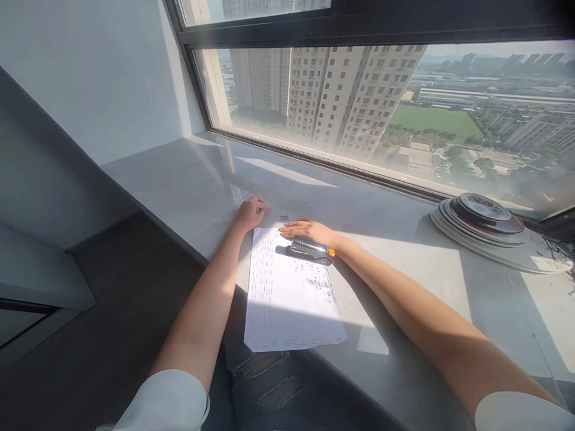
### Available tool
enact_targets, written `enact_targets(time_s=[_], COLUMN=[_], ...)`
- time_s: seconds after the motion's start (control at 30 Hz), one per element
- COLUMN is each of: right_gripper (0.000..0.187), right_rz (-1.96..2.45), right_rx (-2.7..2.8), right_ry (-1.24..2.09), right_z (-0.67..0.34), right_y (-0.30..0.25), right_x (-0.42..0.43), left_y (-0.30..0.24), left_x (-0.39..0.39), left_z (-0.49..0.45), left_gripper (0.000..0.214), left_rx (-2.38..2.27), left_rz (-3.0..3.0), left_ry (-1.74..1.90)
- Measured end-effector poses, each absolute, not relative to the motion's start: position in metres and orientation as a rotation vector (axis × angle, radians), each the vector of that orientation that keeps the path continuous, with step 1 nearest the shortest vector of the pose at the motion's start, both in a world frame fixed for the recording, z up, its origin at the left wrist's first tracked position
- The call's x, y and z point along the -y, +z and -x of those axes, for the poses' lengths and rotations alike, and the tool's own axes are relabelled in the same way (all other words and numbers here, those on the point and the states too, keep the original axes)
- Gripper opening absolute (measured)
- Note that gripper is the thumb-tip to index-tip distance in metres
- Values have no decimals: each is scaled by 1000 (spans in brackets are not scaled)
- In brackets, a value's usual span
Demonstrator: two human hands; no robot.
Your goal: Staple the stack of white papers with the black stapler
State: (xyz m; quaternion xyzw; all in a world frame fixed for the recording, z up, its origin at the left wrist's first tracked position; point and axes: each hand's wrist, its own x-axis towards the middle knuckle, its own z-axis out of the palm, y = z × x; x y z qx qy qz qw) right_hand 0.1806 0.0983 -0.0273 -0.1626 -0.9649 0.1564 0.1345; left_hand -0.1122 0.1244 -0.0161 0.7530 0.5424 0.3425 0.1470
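A sheaf of white paper (287, 317) lies on the sill, its near end at the front edge. Rows of short dark dashes run down its left side and along the bottom, and dark print covers part of the right side. On the sheet rests a black stapler (309, 251) with an orange end. My right hand (309, 230) lies flat across the paper's top edge, fingers stretched left, just beyond the stapler. Past the top left corner, my left hand (252, 214) rests on the sill, index finger extended, the others partly curled. Small dark staple strips (284, 217) lie between the hands.
A stack of plates (480, 221) stands at the right by the window. The grey stone-look sill (395, 239) runs along the window frame (314, 158). Its front edge drops to a dark floor (135, 299) at left. My legs in ripped jeans (269, 383) are below.
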Motion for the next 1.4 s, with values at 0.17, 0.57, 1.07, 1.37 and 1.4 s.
enact_targets(time_s=[0.17, 0.57, 1.07, 1.37, 1.4], right_gripper=[49, 49, 45, 45, 45], right_rz=[602, 967, 973, 959, 957], right_rx=[2814, 2631, 2607, 2596, 2595], right_ry=[488, 457, 437, 435, 433], right_z=[-203, -297, -292, -291, -292], right_y=[-19, -24, -24, -23, -24], right_x=[-72, 3, 1, 0, 0], left_y=[5, 41, -7, -25, -25], left_x=[-113, 148, -63, -79, -79], left_z=[108, 93, 101, 83, 83], left_gripper=[35, 29, 37, 48, 47], left_rx=[-1424, -1149, -1851, -1969, -1968], left_rz=[-1463, -1013, -2340, -2457, -2453], left_ry=[1377, 1251, 713, 486, 488])
